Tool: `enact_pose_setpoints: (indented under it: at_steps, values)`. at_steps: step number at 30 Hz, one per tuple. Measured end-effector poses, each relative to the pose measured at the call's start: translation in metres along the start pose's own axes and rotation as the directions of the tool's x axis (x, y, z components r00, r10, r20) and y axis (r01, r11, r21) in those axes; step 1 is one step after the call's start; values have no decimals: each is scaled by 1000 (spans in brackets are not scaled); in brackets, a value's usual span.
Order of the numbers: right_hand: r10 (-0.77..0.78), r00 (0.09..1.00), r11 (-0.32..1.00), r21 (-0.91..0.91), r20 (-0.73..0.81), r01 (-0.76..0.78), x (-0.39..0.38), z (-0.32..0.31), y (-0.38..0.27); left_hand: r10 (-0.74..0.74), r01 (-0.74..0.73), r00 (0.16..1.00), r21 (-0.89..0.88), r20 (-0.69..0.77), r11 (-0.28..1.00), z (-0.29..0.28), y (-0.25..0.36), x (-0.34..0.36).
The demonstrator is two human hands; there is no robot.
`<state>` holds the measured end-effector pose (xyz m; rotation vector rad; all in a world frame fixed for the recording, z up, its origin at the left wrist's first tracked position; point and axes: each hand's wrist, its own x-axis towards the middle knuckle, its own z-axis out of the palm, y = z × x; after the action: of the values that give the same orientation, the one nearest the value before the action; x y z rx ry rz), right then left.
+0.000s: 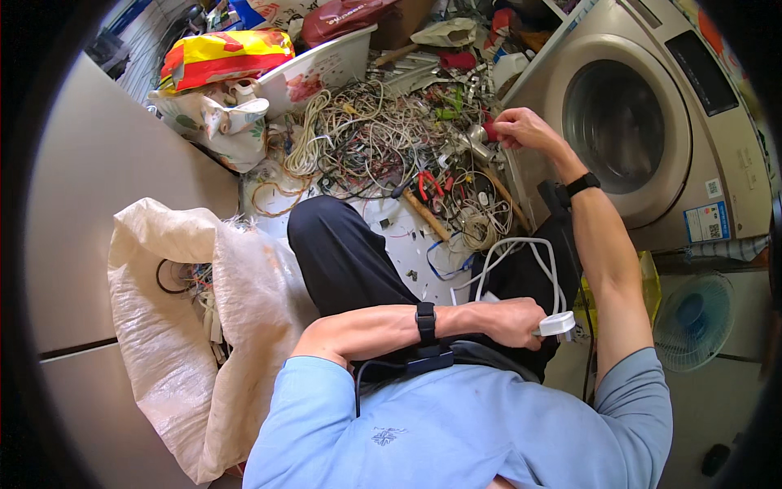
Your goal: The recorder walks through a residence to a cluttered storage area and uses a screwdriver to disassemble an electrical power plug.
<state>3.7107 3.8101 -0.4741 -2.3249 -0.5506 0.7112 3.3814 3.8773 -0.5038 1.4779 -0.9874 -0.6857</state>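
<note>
My left hand (517,320), in front of my belly, is closed around a white plug (557,324). A white cable (560,277) loops up beside it, above my dark trouser leg. Farther off, near the washing machine, my right hand (528,130) has its fingers closed on a red piece (489,130) by a silvery metal part (476,137); I cannot make out its kind. Under and left of that hand spreads a heap of tangled cables (366,134). Red-handled pliers (429,186) and a wooden-handled tool (425,214) lie at its near edge.
An off-white woven sack (244,301) with cables inside stands open at my left. A washing machine (542,114) is at the right, a fan (695,320) below it. Behind the heap stands a white tub (326,69) beside a yellow-red bag (224,59).
</note>
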Motion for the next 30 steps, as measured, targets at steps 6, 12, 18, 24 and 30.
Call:
enact_pose_setpoints:
  at_steps: [6,12,18,24,30]
  values:
    - [37,997,995,-100,72,-29,31,19,18,-304,259,854,-163,-422,952,-55,-31,-7]
    - [-7,999,999,-51,-48,4,58,14,76,-511,41,544,-588,-666,808,-171,6,-58]
    - [-8,999,993,121,46,3,90,73,111,-299,-144,279,-347,-913,927,-271,22,-116]
    - [128,947,969,168,295,-183,102,146,175,-193,-219,170,-228,-966,949,-322,-13,-117]
    - [166,981,967,-212,105,-141,96,226,209,-254,-254,121,-277,-960,927,-346,-30,-129]
